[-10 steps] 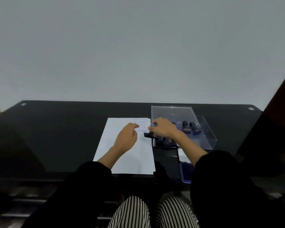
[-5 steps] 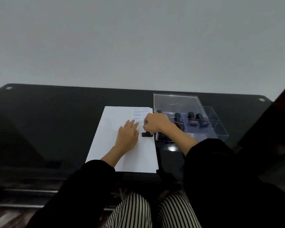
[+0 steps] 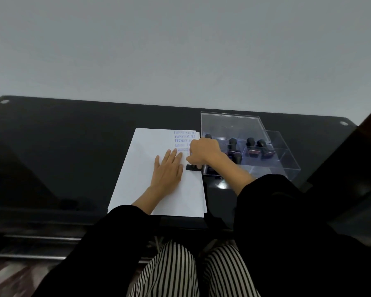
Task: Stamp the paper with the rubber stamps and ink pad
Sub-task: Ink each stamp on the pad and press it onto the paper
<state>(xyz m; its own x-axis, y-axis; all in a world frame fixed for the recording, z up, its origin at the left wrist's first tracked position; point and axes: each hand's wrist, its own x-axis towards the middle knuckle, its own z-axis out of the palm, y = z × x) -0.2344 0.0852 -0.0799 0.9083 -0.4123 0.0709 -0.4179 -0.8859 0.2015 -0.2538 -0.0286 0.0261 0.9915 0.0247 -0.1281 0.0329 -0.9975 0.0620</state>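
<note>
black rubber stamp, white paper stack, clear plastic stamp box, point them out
black rubber stamp (image 3: 193,167): head view, its flat base
white paper stack (image 3: 137,168): head view, bare left of top sheet
clear plastic stamp box (image 3: 229,123): head view, its open lid

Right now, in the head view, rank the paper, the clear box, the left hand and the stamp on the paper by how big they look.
1. paper
2. clear box
3. left hand
4. stamp, partly hidden by the right hand

Black glossy table (image 3: 73,146), white paper (image 3: 141,179), clear box (image 3: 287,166)
</note>
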